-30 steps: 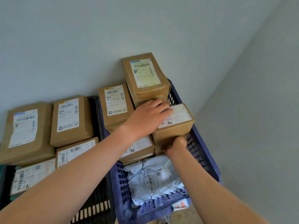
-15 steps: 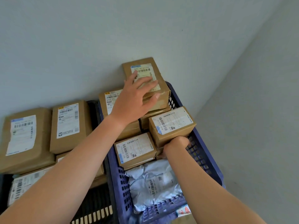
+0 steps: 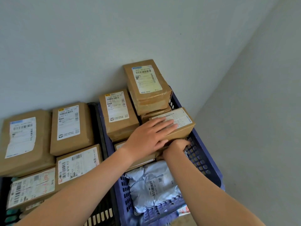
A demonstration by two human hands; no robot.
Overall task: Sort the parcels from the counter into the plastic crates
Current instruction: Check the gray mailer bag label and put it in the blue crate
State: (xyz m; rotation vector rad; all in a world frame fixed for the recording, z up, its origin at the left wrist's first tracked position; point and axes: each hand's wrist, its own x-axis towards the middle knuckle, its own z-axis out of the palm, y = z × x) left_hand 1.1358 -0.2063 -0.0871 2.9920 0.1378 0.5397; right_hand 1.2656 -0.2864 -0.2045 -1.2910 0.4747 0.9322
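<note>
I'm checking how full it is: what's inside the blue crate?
Brown boxes fill the blue crate's far end, a grey mailer bag the near end. The left hand covers another box; the bottom is hidden.

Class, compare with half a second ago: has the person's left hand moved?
Yes. The left hand came down from the tall back box and now lies flat on the small box by the right wall of the blue crate.

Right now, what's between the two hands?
Head view: the small brown labelled cardboard box, left hand flat on top, right hand gripping its near lower edge.
</note>
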